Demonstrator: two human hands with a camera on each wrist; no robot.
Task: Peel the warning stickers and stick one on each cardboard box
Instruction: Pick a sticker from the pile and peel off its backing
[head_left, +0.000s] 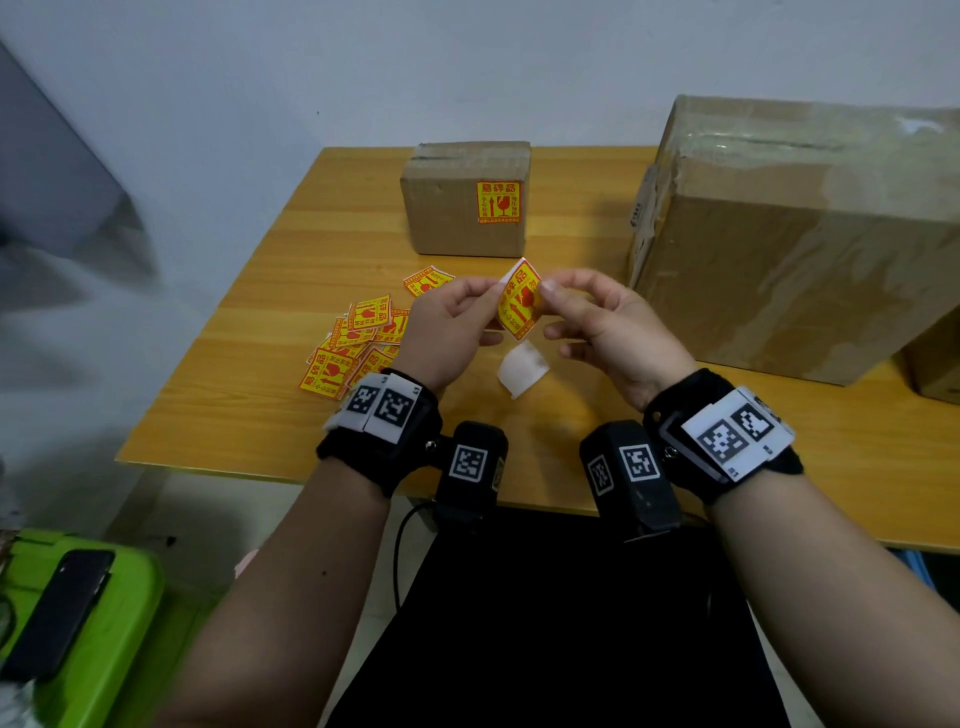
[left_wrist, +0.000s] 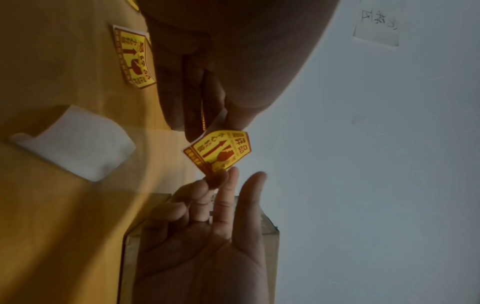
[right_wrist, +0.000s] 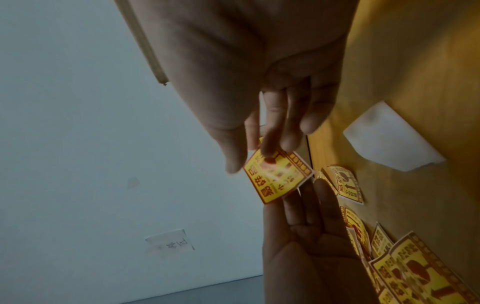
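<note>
You hold one yellow and red warning sticker (head_left: 519, 299) in the air above the wooden table (head_left: 249, 374), between your two hands, in front of the small cardboard box (head_left: 467, 200). Your left hand (head_left: 449, 330) pinches its left edge with thumb and fingers, and your right hand (head_left: 602, 325) pinches its right edge with the thumb and the first finger. The other fingers of the right hand are loosely bent and touch nothing. The sticker is bent, with one white corner showing at the top; from the left wrist view you see its printed face (left_wrist: 221, 152) between the two sets of fingertips.

Just below the hands, on the table, lies a white curled backing paper (head_left: 522, 366). To the left of your left hand there is a loose pile of stickers (head_left: 353, 343), overlapping one another, and one single sticker (head_left: 426, 280) lies apart from the pile, near the small box.

The small box stands at the far side of the table and already carries a sticker (head_left: 498, 202) on its front face. The large cardboard box (head_left: 789, 239) stands to the right of your right hand. At the right edge a corner of a third box (head_left: 935, 358) shows, beside the large one.

At the lower left, off the table, a dark phone (head_left: 57, 613) rests on a green surface (head_left: 124, 623).
</note>
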